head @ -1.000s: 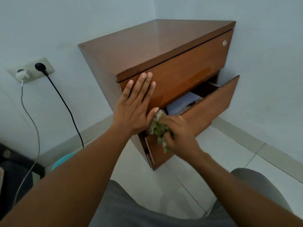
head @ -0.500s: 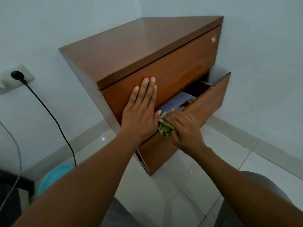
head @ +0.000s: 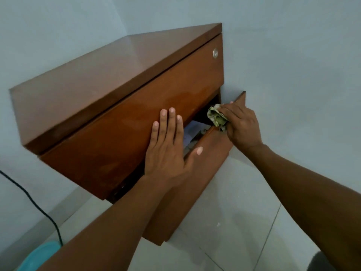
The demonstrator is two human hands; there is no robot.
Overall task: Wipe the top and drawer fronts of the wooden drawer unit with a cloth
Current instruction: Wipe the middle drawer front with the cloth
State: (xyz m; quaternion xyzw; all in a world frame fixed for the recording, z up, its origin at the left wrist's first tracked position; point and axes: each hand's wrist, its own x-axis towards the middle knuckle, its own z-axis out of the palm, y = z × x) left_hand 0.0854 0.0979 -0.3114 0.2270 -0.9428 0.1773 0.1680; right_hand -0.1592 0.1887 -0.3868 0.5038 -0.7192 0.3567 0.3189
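The wooden drawer unit (head: 109, 73) stands in a room corner, its glossy brown top bare. My left hand (head: 169, 145) lies flat with fingers spread on the upper drawer front (head: 121, 137). The lower drawer (head: 187, 194) is pulled out, with papers (head: 193, 128) showing inside. My right hand (head: 241, 124) is closed on a crumpled greenish cloth (head: 215, 117) and presses it on the top edge of the lower drawer front, near its far right end.
Pale walls close in behind and to the right of the unit. A black cable (head: 33, 200) runs down the left wall to the tiled floor (head: 244, 227). A turquoise round object (head: 38, 255) sits at the lower left. A round lock (head: 215, 53) marks the upper drawer.
My right hand has slid the cloth along the lower drawer's top edge from the near left end towards the far right. The view has shifted left and closer; my left hand stays on the upper drawer.
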